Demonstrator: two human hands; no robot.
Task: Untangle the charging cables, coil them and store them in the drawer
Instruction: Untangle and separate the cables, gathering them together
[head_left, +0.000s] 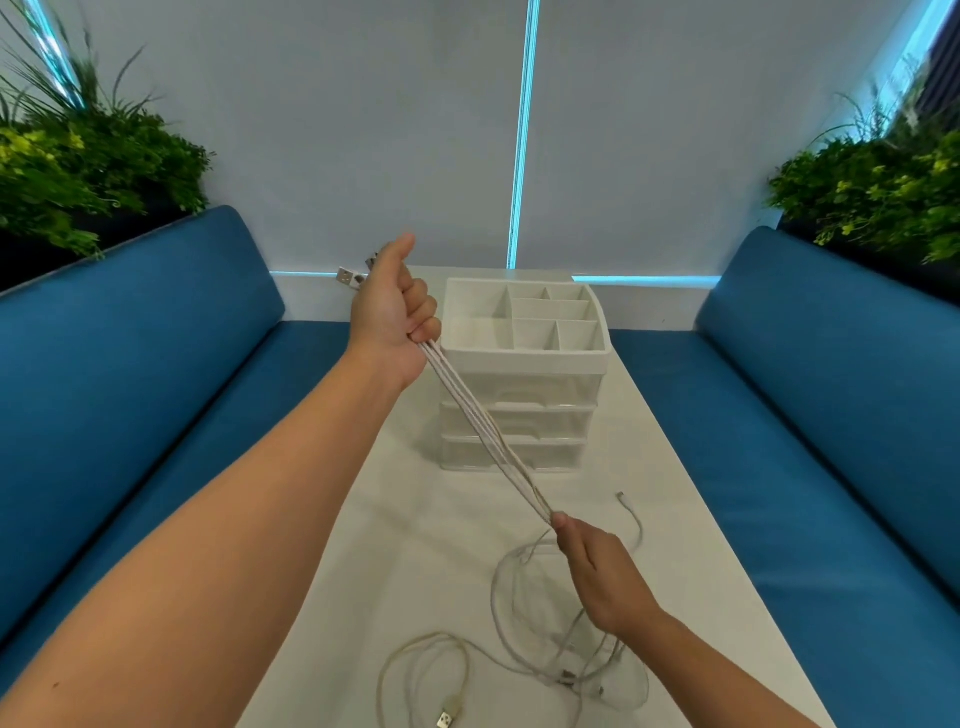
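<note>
The left hand (395, 306) is raised near the top of the drawer unit, its fingers curled tight round a bundle of white charging cables (483, 431), with the thumb sticking up. Plug ends (349, 277) are poking out behind the fist, so it seems to be gathering the cables by one end to keep those ends level. The right hand (597, 566) is sitting lower and nearer the person, pinching the same strands between thumb and fingers just where they are running down to the worktop (415, 519). Between the two hands the strands are lying straight and taut, side by side, which looks like a way of pulling the snarls out of them and seeing which strand is which.

Below the right hand the rest of the cables are trailing in loose, overlapping loops (524, 644) on the worktop, with one plug (449, 719) lying at the near edge and a thin end (621, 496) curling off to the right. That part is still tangled, I would judge, so the untangling is only partly done and no coiling has begun.

The white drawer unit (519, 395) is standing just behind the stretched strands, its drawers all closed and its divided top tray open to view. Blue benches (156, 364) are running along both sides, with green plants (78, 161) behind them.
</note>
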